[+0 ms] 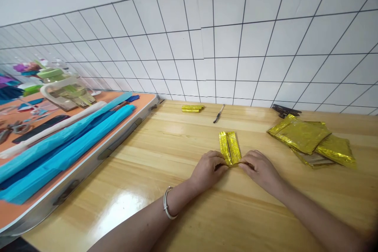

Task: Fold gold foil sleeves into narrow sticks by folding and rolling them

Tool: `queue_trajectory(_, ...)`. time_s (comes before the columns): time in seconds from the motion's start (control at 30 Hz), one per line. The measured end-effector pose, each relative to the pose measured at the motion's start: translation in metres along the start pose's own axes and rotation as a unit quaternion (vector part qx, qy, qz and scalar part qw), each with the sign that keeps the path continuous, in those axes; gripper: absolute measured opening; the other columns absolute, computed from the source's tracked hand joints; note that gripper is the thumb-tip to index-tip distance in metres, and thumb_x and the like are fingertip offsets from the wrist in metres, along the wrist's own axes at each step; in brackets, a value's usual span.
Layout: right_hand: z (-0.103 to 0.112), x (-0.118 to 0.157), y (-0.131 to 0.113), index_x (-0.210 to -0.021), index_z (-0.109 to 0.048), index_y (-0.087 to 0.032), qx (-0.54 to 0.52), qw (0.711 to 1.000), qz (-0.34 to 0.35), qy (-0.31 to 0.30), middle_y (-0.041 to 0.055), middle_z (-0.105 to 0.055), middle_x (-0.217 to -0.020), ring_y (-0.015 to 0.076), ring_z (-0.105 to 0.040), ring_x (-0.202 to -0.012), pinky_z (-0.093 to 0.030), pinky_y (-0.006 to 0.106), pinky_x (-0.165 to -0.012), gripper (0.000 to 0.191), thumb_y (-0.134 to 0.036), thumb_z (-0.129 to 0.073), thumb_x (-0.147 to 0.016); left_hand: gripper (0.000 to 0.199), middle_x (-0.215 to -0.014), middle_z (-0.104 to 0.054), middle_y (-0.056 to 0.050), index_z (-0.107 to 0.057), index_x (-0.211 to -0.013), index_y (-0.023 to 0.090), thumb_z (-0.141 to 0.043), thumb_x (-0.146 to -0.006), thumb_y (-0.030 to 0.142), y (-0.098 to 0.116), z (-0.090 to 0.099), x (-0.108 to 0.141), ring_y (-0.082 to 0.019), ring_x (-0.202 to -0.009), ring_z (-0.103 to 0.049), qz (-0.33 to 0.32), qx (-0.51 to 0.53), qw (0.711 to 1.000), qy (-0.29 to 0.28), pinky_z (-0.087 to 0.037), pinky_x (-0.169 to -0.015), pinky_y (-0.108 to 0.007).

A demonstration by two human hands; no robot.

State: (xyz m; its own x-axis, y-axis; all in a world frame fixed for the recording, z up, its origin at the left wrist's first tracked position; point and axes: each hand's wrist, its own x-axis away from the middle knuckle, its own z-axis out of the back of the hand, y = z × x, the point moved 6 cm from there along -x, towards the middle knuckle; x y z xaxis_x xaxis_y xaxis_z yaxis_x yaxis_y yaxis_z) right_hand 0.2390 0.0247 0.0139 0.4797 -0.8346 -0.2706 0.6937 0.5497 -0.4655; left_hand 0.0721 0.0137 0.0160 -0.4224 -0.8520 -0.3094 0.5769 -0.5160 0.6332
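Head-worn camera faces forward and down. The wooden table (165,153) is viewed from above, near, across the lower frame; the gridded wall (230,43) lies beyond, across the upper frame.

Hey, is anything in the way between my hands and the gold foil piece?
Nothing visible: your left hand and right hand both pinch the gold foil piece at its near end. The pen lies beyond it.

Left hand (207,169) and right hand (262,170) pinch gold foil (235,148) at its near end
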Motion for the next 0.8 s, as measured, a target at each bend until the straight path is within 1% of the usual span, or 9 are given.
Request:
queue_trajectory(0.17,-0.0010,-0.0017,0.0006,-0.073,-0.059,-0.021,0.017,1.000,-0.018,-0.002,0.0026,-0.059,-0.074,0.0183,-0.052,-0.075,-0.040,0.031,-0.068,0.012,-0.027,-0.054,-0.082,0.010,-0.093,-0.061,-0.005,-0.069,-0.079,0.019,-0.060,-0.079,0.023,-0.0071,-0.0017,-0.0019,-0.016,-0.088,-0.056,0.024,0.016,0.999,0.020,-0.048,-0.082,-0.029)
queue_trajectory(0.33,-0.0033,-0.0021,0.0032,-0.067,-0.054,-0.021,0.033,0.999,-0.032,0.002,0.0019,-0.056,-0.070,0.0179,-0.050,-0.072,-0.038,0.030,-0.065,0.013,-0.026,-0.057,-0.079,0.008,-0.093,-0.060,-0.005,-0.067,-0.073,0.018,-0.062,-0.077,0.023,-0.0099,-0.0021,-0.0024,-0.017,-0.091,-0.055,0.040,0.007,0.999,0.032,-0.047,-0.083,-0.031)
queue_trajectory(0.47,-0.0028,-0.0023,0.0050,-0.067,-0.054,-0.021,0.022,0.999,-0.030,0.008,0.0013,-0.055,-0.069,0.0173,-0.050,-0.070,-0.038,0.029,-0.064,0.011,-0.025,-0.058,-0.077,0.011,-0.092,-0.059,-0.005,-0.065,-0.070,0.017,-0.060,-0.078,0.023,-0.0084,-0.0014,-0.0028,-0.018,-0.090,-0.055,0.036,0.001,0.999,0.034,-0.047,-0.082,-0.032)
queue_trajectory(0.6,-0.0010,-0.0029,0.0053,-0.067,-0.054,-0.021,-0.003,1.000,-0.021,0.007,0.0010,-0.056,-0.067,0.0164,-0.051,-0.068,-0.038,0.028,-0.061,0.015,-0.026,-0.053,-0.081,0.014,-0.091,-0.059,-0.006,-0.061,-0.067,0.017,-0.056,-0.080,0.021,-0.0061,-0.0009,-0.0032,-0.018,-0.089,-0.055,0.028,-0.007,0.999,0.037,-0.047,-0.081,-0.032)
queue_trajectory(0.7,0.0001,-0.0041,0.0039,-0.065,-0.054,-0.021,0.000,1.000,-0.019,0.008,0.0009,-0.056,-0.066,0.0163,-0.051,-0.067,-0.037,0.028,-0.061,0.019,-0.027,-0.050,-0.083,0.013,-0.092,-0.058,-0.006,-0.058,-0.066,0.017,-0.055,-0.079,0.018,-0.0046,-0.0010,-0.0030,-0.018,-0.089,-0.054,0.023,-0.016,0.999,0.039,-0.047,-0.081,-0.032)
queue_trajectory(0.8,-0.0003,-0.0056,0.0030,-0.064,-0.052,-0.021,0.008,1.000,-0.030,0.004,0.0005,-0.056,-0.066,0.0159,-0.051,-0.067,-0.037,0.028,-0.062,0.019,-0.026,-0.051,-0.082,0.012,-0.091,-0.057,-0.006,-0.054,-0.065,0.016,-0.055,-0.077,0.015,-0.0037,-0.0007,-0.0027,-0.018,-0.089,-0.053,0.024,-0.024,0.999,0.043,-0.046,-0.079,-0.032)
